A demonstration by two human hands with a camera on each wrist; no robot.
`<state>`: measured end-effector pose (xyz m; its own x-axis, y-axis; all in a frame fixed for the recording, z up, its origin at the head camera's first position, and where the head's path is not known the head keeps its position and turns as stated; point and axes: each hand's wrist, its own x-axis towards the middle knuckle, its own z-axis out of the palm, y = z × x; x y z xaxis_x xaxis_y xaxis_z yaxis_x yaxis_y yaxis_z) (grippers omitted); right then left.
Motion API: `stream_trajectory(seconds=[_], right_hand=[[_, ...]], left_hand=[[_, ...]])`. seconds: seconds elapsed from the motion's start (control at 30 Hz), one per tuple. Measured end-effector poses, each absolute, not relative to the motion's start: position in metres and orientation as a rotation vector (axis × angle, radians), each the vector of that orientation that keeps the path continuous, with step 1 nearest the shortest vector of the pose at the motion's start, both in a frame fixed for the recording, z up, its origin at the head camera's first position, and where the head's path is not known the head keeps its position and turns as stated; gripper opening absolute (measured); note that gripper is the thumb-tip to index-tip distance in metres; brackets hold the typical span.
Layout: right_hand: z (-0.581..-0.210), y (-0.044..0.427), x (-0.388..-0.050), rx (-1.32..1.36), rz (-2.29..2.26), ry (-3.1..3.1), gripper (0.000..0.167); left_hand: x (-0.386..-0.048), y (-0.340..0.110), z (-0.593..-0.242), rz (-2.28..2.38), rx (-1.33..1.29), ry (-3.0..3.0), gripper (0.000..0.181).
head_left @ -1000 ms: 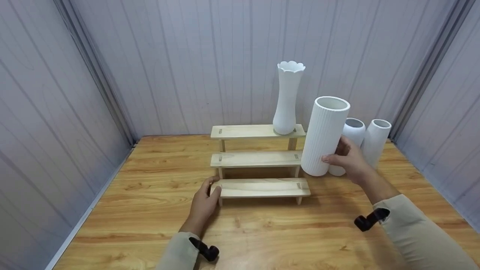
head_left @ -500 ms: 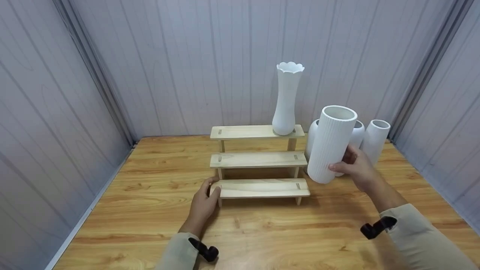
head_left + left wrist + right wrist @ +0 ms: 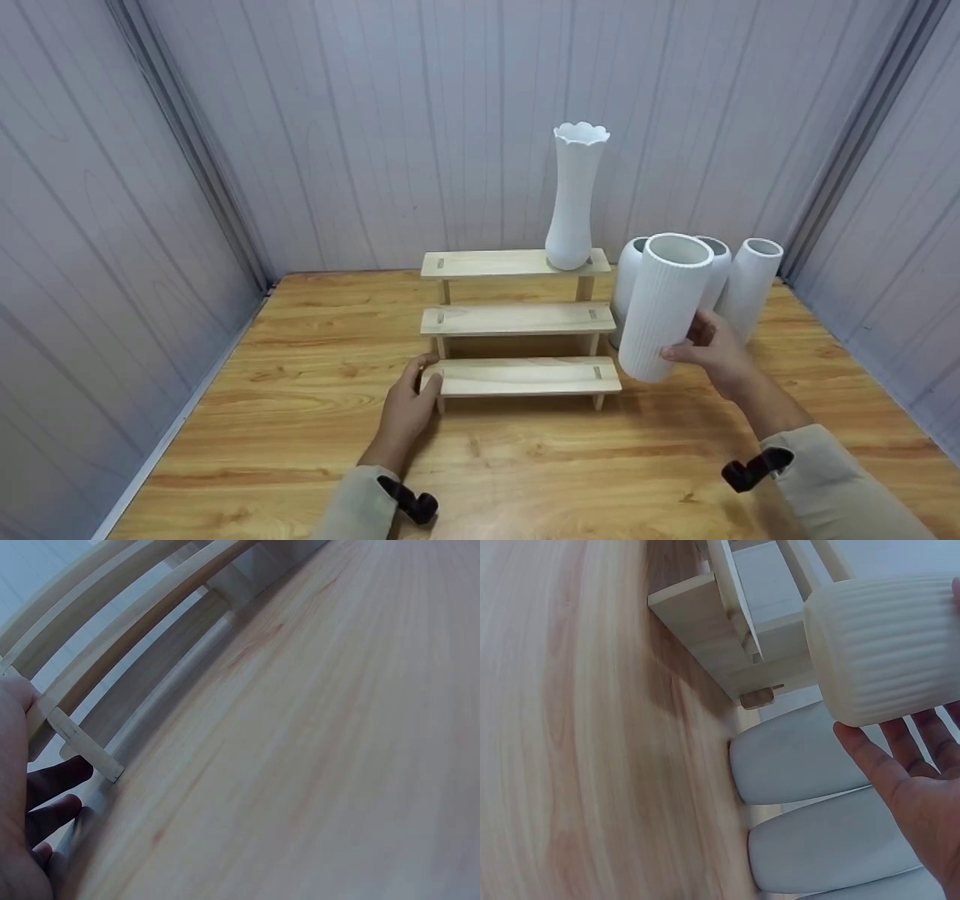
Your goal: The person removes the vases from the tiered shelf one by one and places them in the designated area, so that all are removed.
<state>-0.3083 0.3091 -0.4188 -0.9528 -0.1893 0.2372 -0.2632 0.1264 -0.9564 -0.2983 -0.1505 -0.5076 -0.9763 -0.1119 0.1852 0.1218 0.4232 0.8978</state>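
Note:
In the head view, my right hand (image 3: pixel 716 356) grips a white cylindrical ribbed vase (image 3: pixel 660 315) by its lower right side, thumb in front. The vase leans slightly, and in the right wrist view its ribbed wall (image 3: pixel 892 645) is off the table. My left hand (image 3: pixel 409 401) holds the left end of the lowest step of a three-tier wooden display stand (image 3: pixel 525 375). The left wrist view has its fingertips (image 3: pixel 64 772) beside the stand's leg (image 3: pixel 86 742). A tall white vase with a scalloped rim (image 3: pixel 574 202) stands upright on the right of the top step.
Right of the stand, a rounded white vase (image 3: pixel 625 292), another rounded one (image 3: pixel 716 270) and a tapered white vase (image 3: pixel 750 289) stand on the wood-grain table (image 3: pixel 315 420). The ribbed vase partly hides the rounded ones. Panelled walls (image 3: pixel 360 135) enclose the back and sides.
My right hand has brought the ribbed vase lower and slightly right, away from the stand's middle step, uncovering a rounded vase behind it. My left hand stays on the stand.

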Motion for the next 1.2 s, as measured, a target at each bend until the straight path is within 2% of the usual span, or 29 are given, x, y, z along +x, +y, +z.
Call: stream_trajectory(seconds=[0.27, 0.8, 1.2], right_hand=[[-0.436, 0.311, -0.308, 0.474, 1.967, -2.258, 0.073], [-0.460, 0.318, -0.310, 0.385, 1.854, -2.404, 0.081], [-0.475, 0.314, -0.314, 0.303, 2.019, -2.336, 0.078]], left_hand=[[-0.298, -0.151, -0.509, -1.571, -0.008, -2.464, 0.034], [-0.298, -0.150, -0.509, -1.576, -0.009, -2.448, 0.034], [-0.297, -0.152, -0.509, -1.607, -0.019, -2.462, 0.034]])
